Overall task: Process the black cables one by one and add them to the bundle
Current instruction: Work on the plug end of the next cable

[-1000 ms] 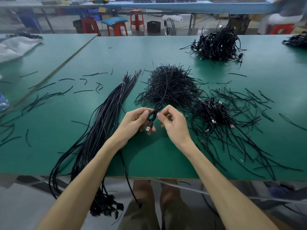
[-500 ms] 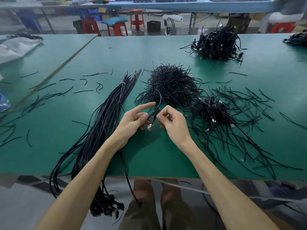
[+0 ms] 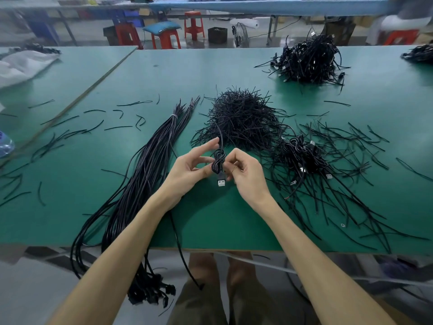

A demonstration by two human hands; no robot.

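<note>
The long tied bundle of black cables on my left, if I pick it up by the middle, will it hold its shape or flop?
Probably floppy: the bundle droops over the table edge. Its plug ends hang below, so that end may pull down. The tie sits only near the far end, so strands could splay.

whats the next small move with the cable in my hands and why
Probably draw the loops apart to uncoil it. The cable is wound in a tight coil pinched between the left hand and right hand, with its USB plug hanging below. The bundle on the left holds only straightened cables, so this one likely needs straightening before it joins them.
</note>
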